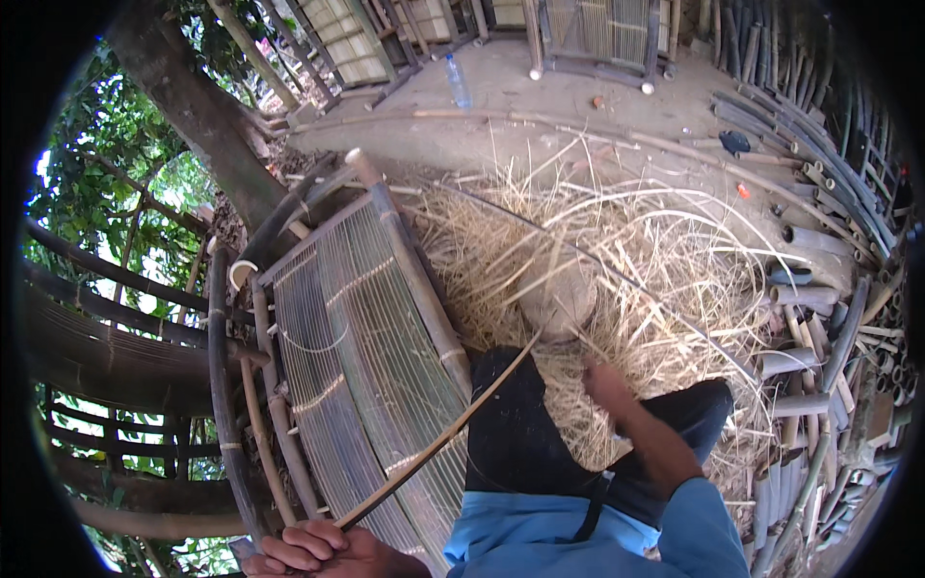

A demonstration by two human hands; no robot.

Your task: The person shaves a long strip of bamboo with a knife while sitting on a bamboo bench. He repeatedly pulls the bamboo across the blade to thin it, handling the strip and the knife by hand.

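Observation:
My left hand [323, 552], at the lower left edge, is closed around one end of a long, narrow bamboo strip [438, 441]. The strip slants up to the right across the bench and past my knee, its far tip near a round wooden block [559, 292]. My right hand [607, 385] is closed just on the near side of that block, above the shavings between my legs. Something thin seems to point from its fingers toward the block; it is too blurred to name. Pale bamboo shavings [665, 241] lie heaped all around the block.
A slatted bamboo bench [361, 318] stands at my left, touching distance from my leg. Across the shavings lies a long dark strip [665, 306]. Cut bamboo tubes [800, 405] are stacked along the right. Farther off are a plastic bottle [458, 82] and a tree trunk [188, 106].

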